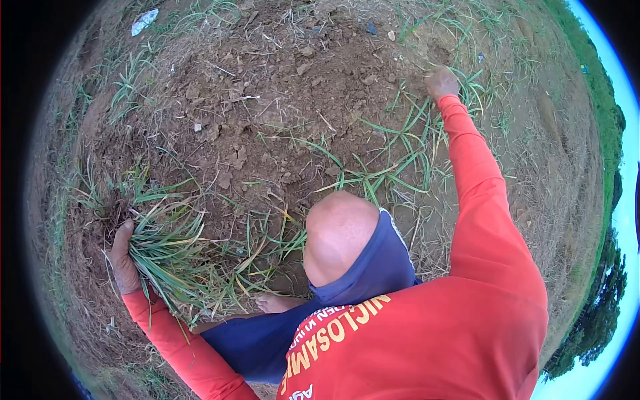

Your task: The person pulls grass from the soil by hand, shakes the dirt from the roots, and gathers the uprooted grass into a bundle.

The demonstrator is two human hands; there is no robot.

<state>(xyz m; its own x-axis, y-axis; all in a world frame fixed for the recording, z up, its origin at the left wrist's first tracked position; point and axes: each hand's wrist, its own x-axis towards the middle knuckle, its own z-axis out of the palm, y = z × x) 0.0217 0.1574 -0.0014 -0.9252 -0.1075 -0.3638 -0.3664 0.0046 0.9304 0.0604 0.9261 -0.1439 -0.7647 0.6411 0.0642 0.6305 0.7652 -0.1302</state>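
My left hand (123, 259) is closed around a thick bunch of grass-like plants (167, 250), low over the soil at the left. Long narrow green leaves, some yellowed, spread from it toward my body, and dark reddish roots (119, 212) show beyond the fingers. At the end of my outstretched arm, my right hand (442, 83) is a fist close to the ground. Green blades of a rooted tuft (470, 90) stand right beside it. What the fist grips is hidden by the back of the hand.
Loose brown clods (307, 87) lie in front of me. More long-leaved tufts (393, 170) grow between my bare knee (341, 233) and right arm. A bare foot (273, 303) rests on the ground. A whitish scrap (144, 22) lies far left; trees (593, 313) stand at right.
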